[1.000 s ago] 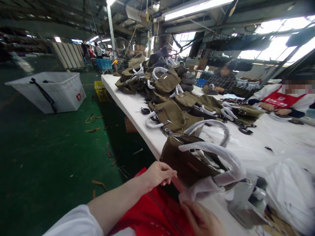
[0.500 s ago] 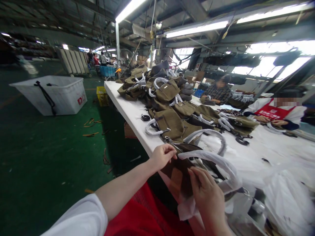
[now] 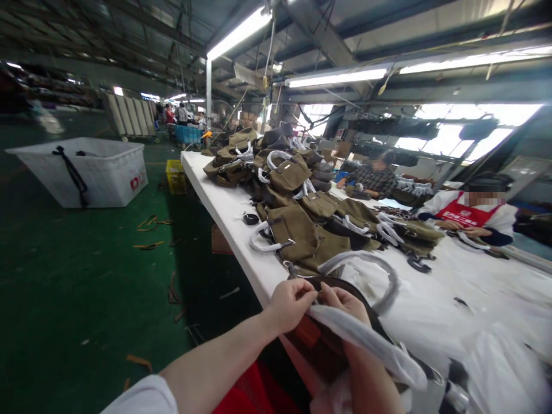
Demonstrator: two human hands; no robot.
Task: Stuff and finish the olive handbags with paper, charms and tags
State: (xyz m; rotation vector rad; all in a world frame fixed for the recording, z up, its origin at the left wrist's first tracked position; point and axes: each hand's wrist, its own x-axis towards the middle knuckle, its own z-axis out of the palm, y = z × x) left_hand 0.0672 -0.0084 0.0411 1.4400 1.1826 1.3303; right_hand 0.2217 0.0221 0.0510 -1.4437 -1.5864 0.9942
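Note:
A brown handbag (image 3: 319, 351) with an open top leans at the near edge of the white table. Its near handle (image 3: 366, 336) is wrapped in white film, and a second wrapped handle (image 3: 390, 282) arches behind. At the left end of the near handle, by the bag's rim, my left hand (image 3: 291, 305) is closed in a pinch. My right hand (image 3: 345, 302) reaches up behind that handle, thumb and fingers pinched, its tips almost meeting the left ones. What lies between the fingertips is too small to make out.
Olive handbags (image 3: 291, 230) with wrapped handles pile up along the table (image 3: 228, 215). White film (image 3: 495, 356) lies at right. Two people sit across, one in a red apron (image 3: 468, 213). A white bin (image 3: 103, 178) and yellow crate (image 3: 176, 177) stand on the floor at left.
My right hand has moved up and left, behind the near handle, bringing its fingertips to my left hand's. The near handle has tipped down toward me. The view has tilted slightly upward.

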